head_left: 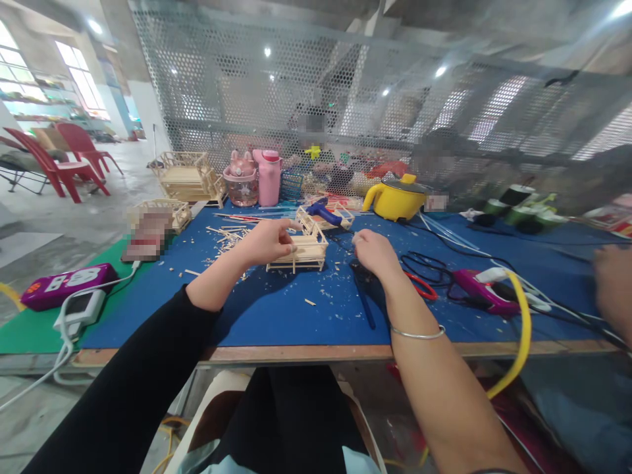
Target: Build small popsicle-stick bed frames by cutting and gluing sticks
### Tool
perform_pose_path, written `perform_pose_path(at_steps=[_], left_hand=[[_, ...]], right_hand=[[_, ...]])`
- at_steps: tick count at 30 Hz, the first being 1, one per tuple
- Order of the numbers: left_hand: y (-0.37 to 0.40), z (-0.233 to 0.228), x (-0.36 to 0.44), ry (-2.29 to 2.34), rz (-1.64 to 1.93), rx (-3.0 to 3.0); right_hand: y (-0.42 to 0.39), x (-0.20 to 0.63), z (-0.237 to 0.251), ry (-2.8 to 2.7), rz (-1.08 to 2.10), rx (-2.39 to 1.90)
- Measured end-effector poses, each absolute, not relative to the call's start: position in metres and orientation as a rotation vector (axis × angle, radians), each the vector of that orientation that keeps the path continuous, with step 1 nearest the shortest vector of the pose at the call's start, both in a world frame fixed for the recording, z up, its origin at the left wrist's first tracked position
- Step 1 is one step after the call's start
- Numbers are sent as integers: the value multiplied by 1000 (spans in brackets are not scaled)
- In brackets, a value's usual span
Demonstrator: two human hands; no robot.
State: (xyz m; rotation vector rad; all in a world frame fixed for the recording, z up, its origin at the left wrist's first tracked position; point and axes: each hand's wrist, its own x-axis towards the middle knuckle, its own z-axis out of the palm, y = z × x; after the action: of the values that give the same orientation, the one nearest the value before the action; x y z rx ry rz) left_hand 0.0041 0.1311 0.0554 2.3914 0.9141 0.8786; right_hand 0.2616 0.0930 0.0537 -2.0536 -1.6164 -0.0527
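Head view: pale slatted stick frame

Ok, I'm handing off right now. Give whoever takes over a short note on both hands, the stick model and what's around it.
Left hand: fingers pinched at the top of the small wooden stick frame, which stands on the blue table mat.
Right hand: closed, just right of the frame; what it holds is hidden.
Blue glue gun lies behind the frame, loose sticks to its left.
Done: frame stands assembled, finished-looking models at far left.
Left: cannot tell from this view.
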Motion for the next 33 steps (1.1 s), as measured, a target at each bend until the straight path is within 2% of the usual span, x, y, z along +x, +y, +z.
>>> perform_pose_path(at_steps=[3,6,8,10,12,18,33], left_hand=[[130,57,4,930,868,2402],[129,58,4,943,843,2409],[129,58,4,942,837,2410],[130,58,4,941,848,2415],[131,57,4,939,860,2420],[132,55,4,942,886,2427],[130,57,4,950,878,2430]], right_hand=[[90,264,58,-1402,-156,-1936],[86,261,60,-1225,-143,-1610],[82,251,59,-1448,74,-1498],[79,236,55,-1882,377,-1518],[77,218,47,-2170,546,-1549],[77,184,31,-2190,298,-1703],[66,160,26,-2121,-15,-1867]])
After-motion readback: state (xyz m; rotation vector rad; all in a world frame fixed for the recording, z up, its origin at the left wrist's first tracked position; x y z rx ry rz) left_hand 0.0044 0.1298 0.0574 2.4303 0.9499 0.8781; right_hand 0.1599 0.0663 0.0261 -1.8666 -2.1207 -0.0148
